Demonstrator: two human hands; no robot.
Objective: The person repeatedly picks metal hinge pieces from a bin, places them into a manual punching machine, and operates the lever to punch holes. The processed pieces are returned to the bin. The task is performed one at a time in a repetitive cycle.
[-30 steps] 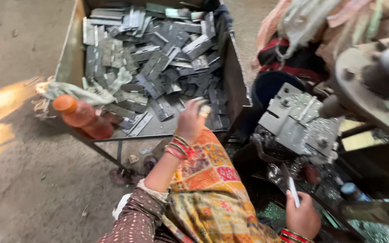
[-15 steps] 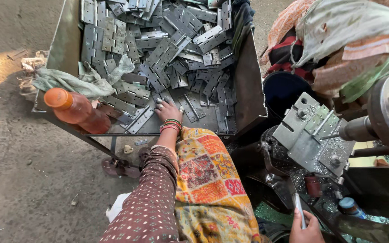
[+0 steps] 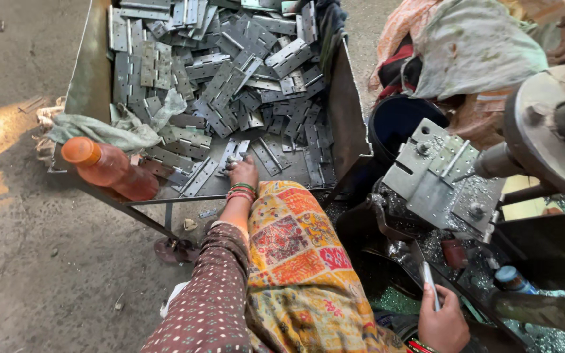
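My left hand (image 3: 243,172) reaches into a metal cart (image 3: 93,78) full of several grey metal hinges (image 3: 230,78). Its fingers press down on a hinge (image 3: 233,154) lying near the cart's front edge. My right hand (image 3: 443,320) is low at the right, closed around a thin metal lever (image 3: 430,282) beside a drilling jig plate (image 3: 436,176). A patterned yellow cloth (image 3: 295,261) covers my lap between the two hands.
An orange plastic bottle (image 3: 109,170) and a greenish rag (image 3: 112,127) lie in the cart's front left corner. A machine spindle (image 3: 544,137) sits at the right, metal shavings under it. Another person's wrapped cloth (image 3: 472,46) is at the upper right. Concrete floor (image 3: 27,248) lies left.
My left hand has dropped from above the cart's edge down onto the hinges at the front. My right hand stays on the lever. The view has shifted slightly.
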